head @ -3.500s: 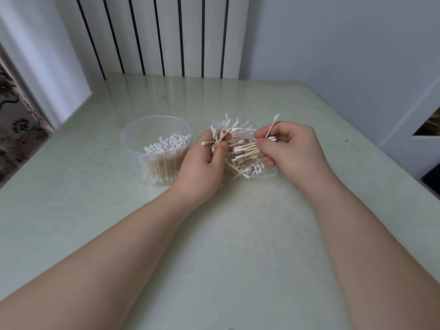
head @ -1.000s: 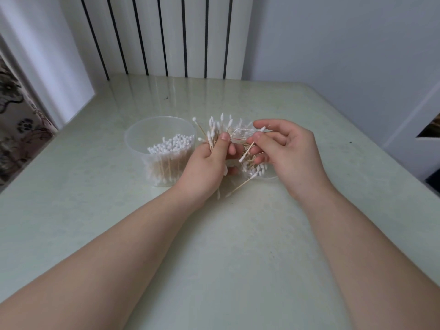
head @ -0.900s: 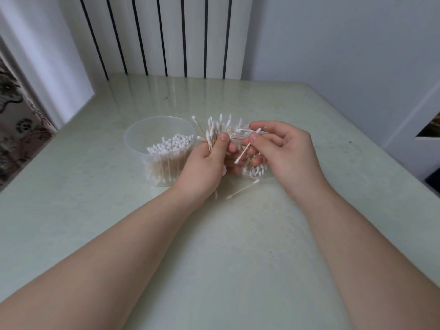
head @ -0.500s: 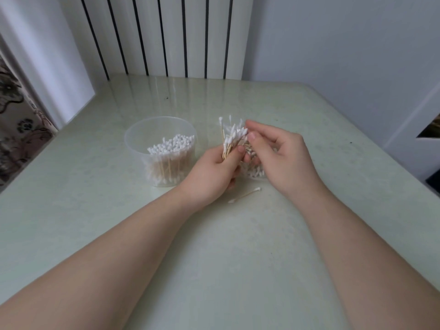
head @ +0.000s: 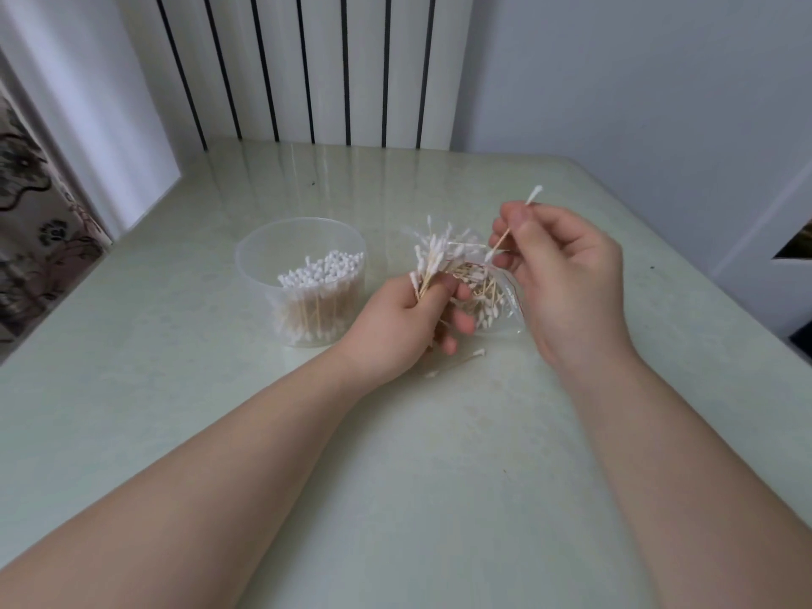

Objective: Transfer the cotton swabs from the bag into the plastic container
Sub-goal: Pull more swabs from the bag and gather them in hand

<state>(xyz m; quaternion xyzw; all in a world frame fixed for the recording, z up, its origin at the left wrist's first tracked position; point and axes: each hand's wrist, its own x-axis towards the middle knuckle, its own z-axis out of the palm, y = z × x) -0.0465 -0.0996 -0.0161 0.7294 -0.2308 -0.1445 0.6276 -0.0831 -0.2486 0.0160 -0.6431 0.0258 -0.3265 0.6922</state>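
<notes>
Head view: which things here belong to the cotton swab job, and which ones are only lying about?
Job: container, bag, swab bundle gripped by the left hand, single swab pinched by the right hand, stray swab on the table.
Just there: radiator, patterned curtain.

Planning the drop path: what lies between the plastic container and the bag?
In the head view, the left hand, gripping a swab bundle, sits between plastic container and bag.
</notes>
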